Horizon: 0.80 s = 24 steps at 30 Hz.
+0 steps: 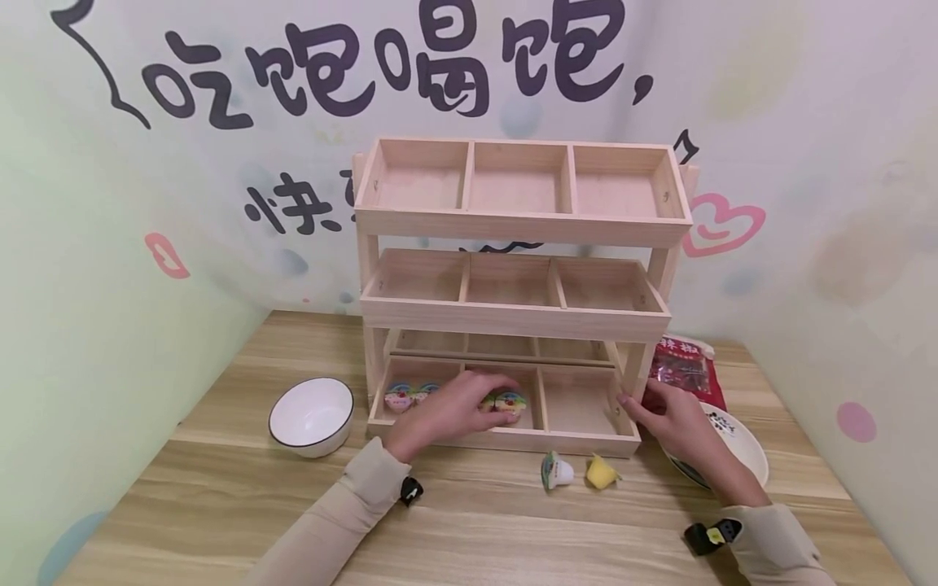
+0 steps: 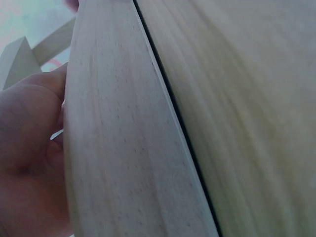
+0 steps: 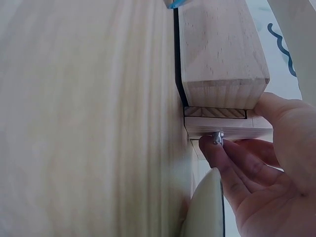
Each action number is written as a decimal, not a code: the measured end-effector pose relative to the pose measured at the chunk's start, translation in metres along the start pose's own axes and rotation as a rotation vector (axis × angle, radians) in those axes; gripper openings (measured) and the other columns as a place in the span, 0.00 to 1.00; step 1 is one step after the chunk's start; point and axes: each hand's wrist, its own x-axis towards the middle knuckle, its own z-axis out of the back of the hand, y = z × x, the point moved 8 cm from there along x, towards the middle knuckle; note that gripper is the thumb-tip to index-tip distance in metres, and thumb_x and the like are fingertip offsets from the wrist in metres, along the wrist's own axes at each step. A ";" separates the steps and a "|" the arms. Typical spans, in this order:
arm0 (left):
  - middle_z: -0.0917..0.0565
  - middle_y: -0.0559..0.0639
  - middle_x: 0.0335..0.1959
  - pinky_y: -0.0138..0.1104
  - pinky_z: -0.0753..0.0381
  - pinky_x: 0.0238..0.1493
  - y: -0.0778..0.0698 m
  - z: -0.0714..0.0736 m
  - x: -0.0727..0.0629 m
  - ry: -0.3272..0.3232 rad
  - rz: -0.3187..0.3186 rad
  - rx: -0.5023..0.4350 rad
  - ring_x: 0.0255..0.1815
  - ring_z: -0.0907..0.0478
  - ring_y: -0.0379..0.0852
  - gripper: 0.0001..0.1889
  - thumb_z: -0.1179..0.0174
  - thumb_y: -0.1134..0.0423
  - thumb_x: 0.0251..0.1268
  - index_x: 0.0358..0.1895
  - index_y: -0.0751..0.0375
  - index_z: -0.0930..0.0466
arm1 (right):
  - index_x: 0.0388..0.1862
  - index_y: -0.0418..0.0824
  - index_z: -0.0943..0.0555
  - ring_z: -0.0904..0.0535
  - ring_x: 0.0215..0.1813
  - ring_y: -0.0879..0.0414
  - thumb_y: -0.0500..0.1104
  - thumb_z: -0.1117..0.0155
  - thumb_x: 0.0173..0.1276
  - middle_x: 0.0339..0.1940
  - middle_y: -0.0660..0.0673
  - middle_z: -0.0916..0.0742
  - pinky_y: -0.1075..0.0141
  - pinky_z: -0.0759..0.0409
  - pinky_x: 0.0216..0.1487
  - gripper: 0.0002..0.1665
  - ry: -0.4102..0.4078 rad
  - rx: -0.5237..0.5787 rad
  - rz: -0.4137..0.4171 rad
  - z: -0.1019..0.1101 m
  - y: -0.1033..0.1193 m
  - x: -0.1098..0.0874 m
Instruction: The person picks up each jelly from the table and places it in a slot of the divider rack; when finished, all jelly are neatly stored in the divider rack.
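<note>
Step in hand, prob.: setting small jelly cups into the btm tray of the wooden rack. Two cups sit in its left section; the L hand reaches over the middle section, thumb and index arched round more cups there, approx. two. Gap between thumb and index is narrow; can't tell if they pinch a cup or just nudge it.

R hand grips the tray's right end, thumb at the wall, fingers outside by a metal bolt, prob. to steady it.

Next move, as judged: square up the middle cups, let go, then pick up the white cup or yellow cup, both loose on the table in front w/ the right section handy.

Hard to see: L fingertips are mostly hidden; the left wrist view gives only tray front, palm & table, no cups. Exact no. in the middle section unclear. R fingers go behind the post in the head view; plate partly under that arm; red packet partly blocked by rack & hand.
</note>
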 end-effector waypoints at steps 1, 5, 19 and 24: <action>0.10 0.49 0.60 0.38 0.14 0.59 -0.003 0.001 -0.001 -0.005 -0.014 0.006 0.51 0.13 0.42 0.24 0.32 0.52 0.79 0.70 0.58 0.18 | 0.76 0.35 0.23 0.10 0.55 0.41 0.62 0.35 0.81 0.61 0.31 0.10 0.41 0.11 0.58 0.39 0.000 0.000 0.000 0.000 0.000 0.000; 0.11 0.51 0.64 0.40 0.14 0.64 -0.017 0.003 -0.005 -0.058 -0.071 0.058 0.59 0.13 0.46 0.22 0.33 0.55 0.79 0.70 0.59 0.18 | 0.75 0.34 0.23 0.10 0.56 0.40 0.61 0.35 0.81 0.62 0.30 0.10 0.41 0.11 0.58 0.39 -0.003 0.001 0.001 0.000 0.001 0.000; 0.09 0.47 0.56 0.20 0.20 0.56 -0.085 -0.027 -0.018 -0.024 -0.273 0.087 0.53 0.14 0.38 0.15 0.31 0.58 0.77 0.61 0.57 0.12 | 0.75 0.34 0.22 0.10 0.55 0.40 0.62 0.36 0.81 0.60 0.31 0.10 0.41 0.11 0.58 0.39 -0.002 -0.002 0.002 0.000 0.001 -0.001; 0.10 0.43 0.58 0.21 0.19 0.50 -0.090 -0.045 -0.021 0.037 -0.213 0.154 0.50 0.15 0.33 0.19 0.33 0.51 0.79 0.66 0.53 0.15 | 0.75 0.34 0.22 0.10 0.56 0.40 0.62 0.35 0.81 0.60 0.31 0.10 0.41 0.11 0.58 0.38 -0.004 -0.003 0.005 0.000 0.002 -0.001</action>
